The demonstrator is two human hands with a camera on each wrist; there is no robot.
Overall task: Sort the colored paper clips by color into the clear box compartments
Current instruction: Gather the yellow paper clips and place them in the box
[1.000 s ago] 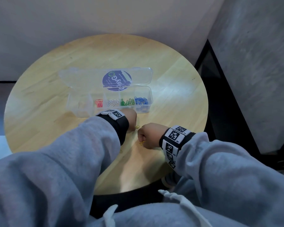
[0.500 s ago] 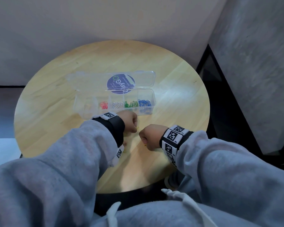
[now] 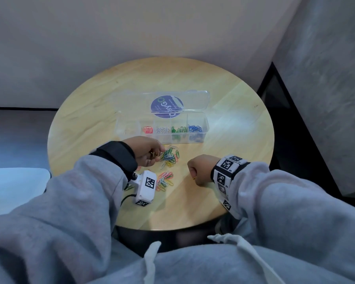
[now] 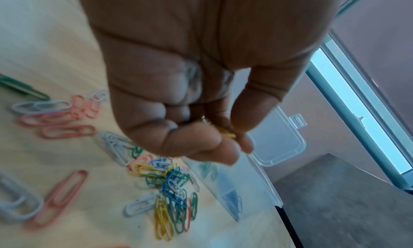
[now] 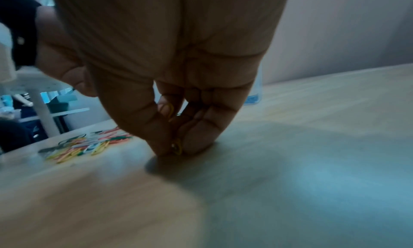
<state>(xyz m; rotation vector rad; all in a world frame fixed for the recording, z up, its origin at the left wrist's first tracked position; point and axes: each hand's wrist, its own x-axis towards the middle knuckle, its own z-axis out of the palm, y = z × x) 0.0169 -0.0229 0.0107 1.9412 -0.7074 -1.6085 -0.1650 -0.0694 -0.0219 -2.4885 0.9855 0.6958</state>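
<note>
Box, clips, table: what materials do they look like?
Box: clear glossy plastic, contents show through its walls. Clips: probably wire with coloured coating, thin bent loops, solid matte colours; the wire itself isn't visible. Table: light wood or wood veneer, grain lines and a soft sheen.

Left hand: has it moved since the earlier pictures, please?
Yes: the left hand shifted left along the clear box, from its green compartment toward its red one.

Plain indoor room, small round wooden table [image 3: 234, 111], bare walls [image 3: 131, 27], dark floor
</note>
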